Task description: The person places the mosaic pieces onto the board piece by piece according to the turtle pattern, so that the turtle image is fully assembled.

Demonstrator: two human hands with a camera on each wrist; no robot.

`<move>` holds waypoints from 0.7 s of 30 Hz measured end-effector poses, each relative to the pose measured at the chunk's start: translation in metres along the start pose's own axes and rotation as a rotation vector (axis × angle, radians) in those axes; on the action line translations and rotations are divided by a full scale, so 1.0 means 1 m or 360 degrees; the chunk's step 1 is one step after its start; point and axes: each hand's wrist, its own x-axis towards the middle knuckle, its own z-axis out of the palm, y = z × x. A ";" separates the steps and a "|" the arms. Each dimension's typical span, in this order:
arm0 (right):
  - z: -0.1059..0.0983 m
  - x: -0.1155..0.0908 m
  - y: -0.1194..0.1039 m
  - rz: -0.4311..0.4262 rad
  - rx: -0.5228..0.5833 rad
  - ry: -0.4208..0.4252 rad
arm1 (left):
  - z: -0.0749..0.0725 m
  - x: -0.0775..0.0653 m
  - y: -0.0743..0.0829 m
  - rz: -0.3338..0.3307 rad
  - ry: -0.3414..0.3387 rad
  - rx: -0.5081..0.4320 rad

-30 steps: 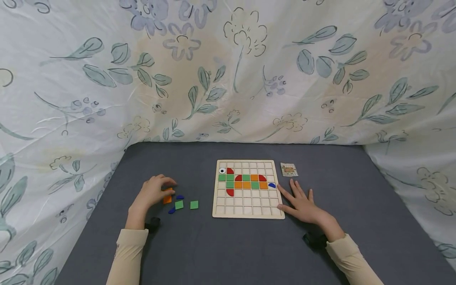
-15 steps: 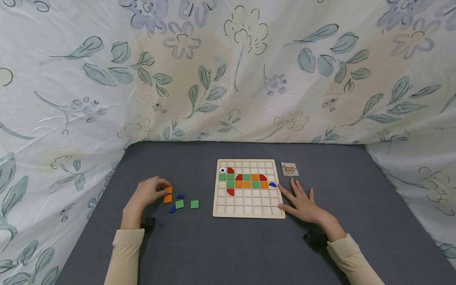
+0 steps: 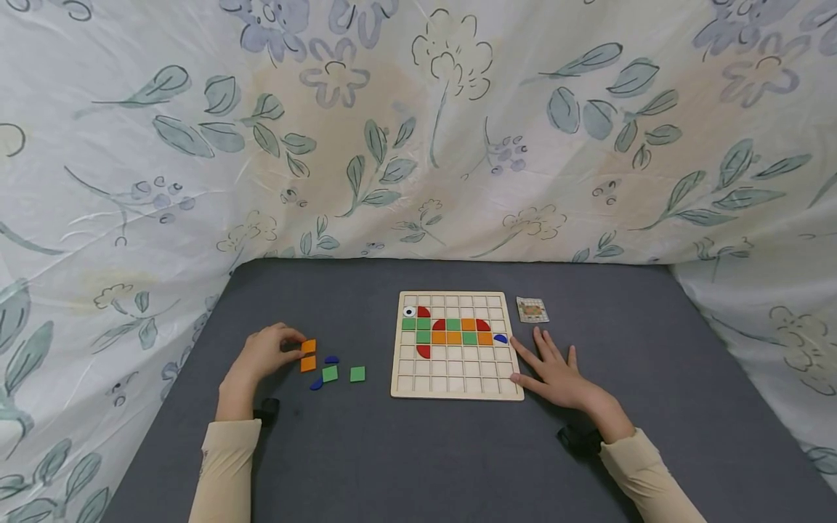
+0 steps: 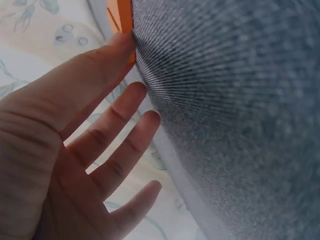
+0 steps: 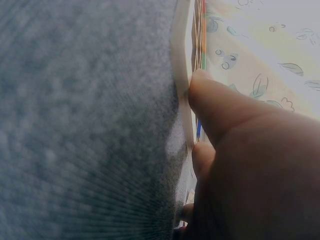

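My left hand (image 3: 264,352) has thumb and index finger at the left edges of two orange square tiles (image 3: 309,346) on the cloth, pinching at the upper one. In the left wrist view the thumb (image 4: 117,47) lies against orange tile (image 4: 120,15), the other fingers spread apart. Blue half-round pieces (image 3: 331,359) and green square tiles (image 3: 357,374) lie just right of it. My right hand (image 3: 552,374) rests with spread fingers, its thumb and index fingertip at the right edge of the wooden grid board (image 3: 458,378). Red, green, orange, blue and eye pieces form a fish-like shape there.
A small pattern card (image 3: 532,310) lies beyond my right hand, close to the board's upper right corner. Dark grey cloth (image 3: 418,457) covers the table. A floral curtain (image 3: 366,145) hangs behind and along both sides.
My left hand has drawn slightly left, uncovering more of the two orange tiles, which now show one above the other. The right hand and the board hold still.
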 end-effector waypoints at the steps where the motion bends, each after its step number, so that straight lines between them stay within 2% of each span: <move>1: 0.000 0.000 0.000 -0.0001 0.0002 0.0000 | 0.000 0.000 0.000 0.0005 0.0010 0.0012; 12: 0.001 0.001 0.001 -0.0006 0.0007 -0.0007 | 0.001 0.004 0.008 0.0009 0.0036 0.0021; 21: -0.001 0.001 0.002 -0.0010 0.0022 -0.0004 | 0.005 0.011 0.034 0.0091 0.0077 -0.0017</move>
